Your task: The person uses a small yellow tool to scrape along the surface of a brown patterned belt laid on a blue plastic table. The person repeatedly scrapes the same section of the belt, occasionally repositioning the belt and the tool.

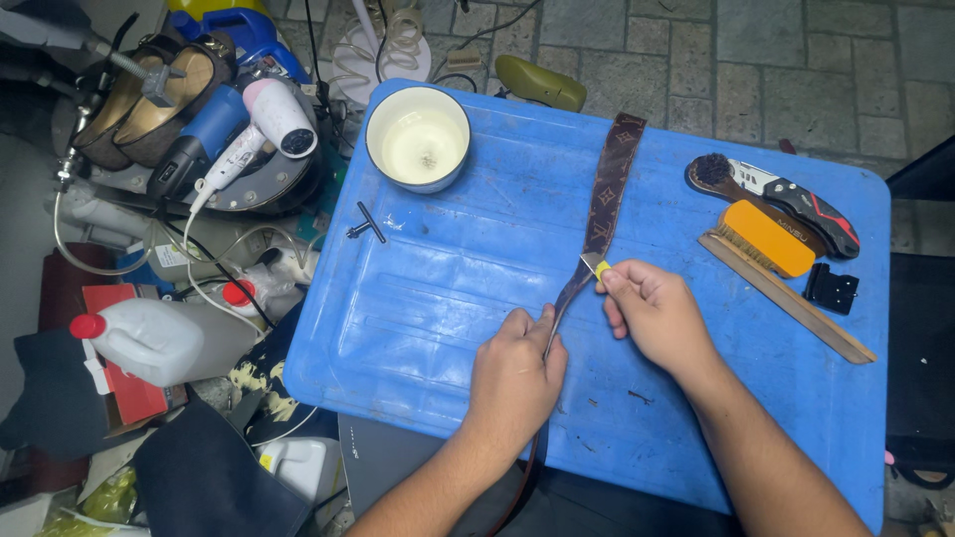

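Note:
A long brown patterned leather strap (pixel 608 189) lies on a blue plastic tray (pixel 438 278), running from the far middle toward me. My left hand (pixel 515 376) pinches the near part of the strap on edge. In my right hand (pixel 657 316) is a small knife with a yellow handle (pixel 596 268), its blade against the strap's edge just beyond the left hand. The strap's near end drops off the tray's front edge below my left wrist.
A white bowl (pixel 418 137) stands at the tray's far left, a small black key-like tool (pixel 366 227) beside it. On the right lie brushes (pixel 766 239), a folding knife (pixel 806 207), a wooden stick (pixel 796 303) and a black clip (pixel 832 288). Hair dryers (pixel 269 124), shoes and bottles (pixel 164 338) crowd the left.

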